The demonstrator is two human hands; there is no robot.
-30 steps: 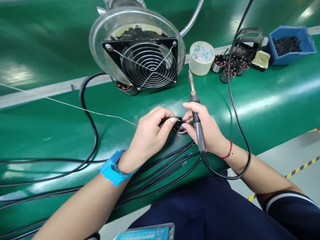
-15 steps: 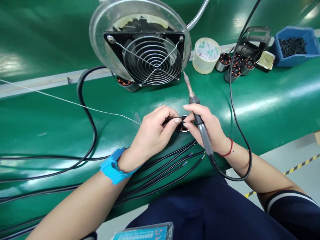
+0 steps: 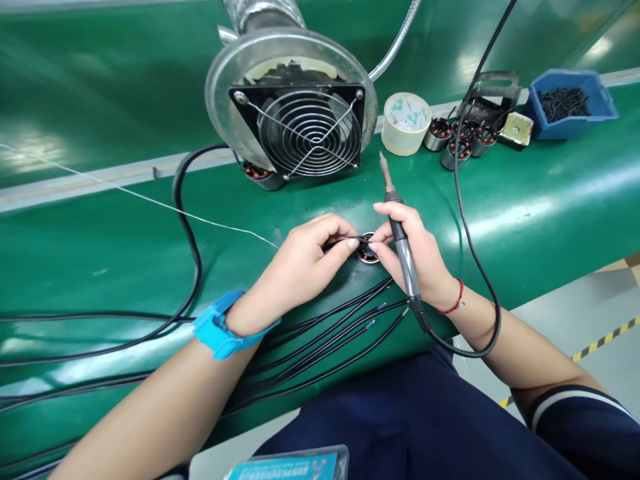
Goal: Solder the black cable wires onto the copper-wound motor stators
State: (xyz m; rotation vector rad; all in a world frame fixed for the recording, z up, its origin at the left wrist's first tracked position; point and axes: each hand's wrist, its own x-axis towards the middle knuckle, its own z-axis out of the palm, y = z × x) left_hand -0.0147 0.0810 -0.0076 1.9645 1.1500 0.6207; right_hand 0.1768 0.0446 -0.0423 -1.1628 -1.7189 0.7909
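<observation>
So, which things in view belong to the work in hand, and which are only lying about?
Seemingly in the work:
soldering iron, in the right hand
black cable, in the left hand
round part, at both hands

Seemingly lying about:
tape roll
blue bin

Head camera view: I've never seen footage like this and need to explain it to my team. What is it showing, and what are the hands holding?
This comes from a camera worn on the head, looking forward and down. There are no robot arms, just two bare hands. The left hand pinches a black cable above a small metal cylinder. The right hand holds a soldering iron, tip pointing away; its thumb and fingertip also reach the cylinder, but what they pinch is too small to tell. Loose cables lie nearest the body on the green table. Beyond the hands are a fan, a tape roll, more cylinders and a blue bin of dark pieces.
</observation>
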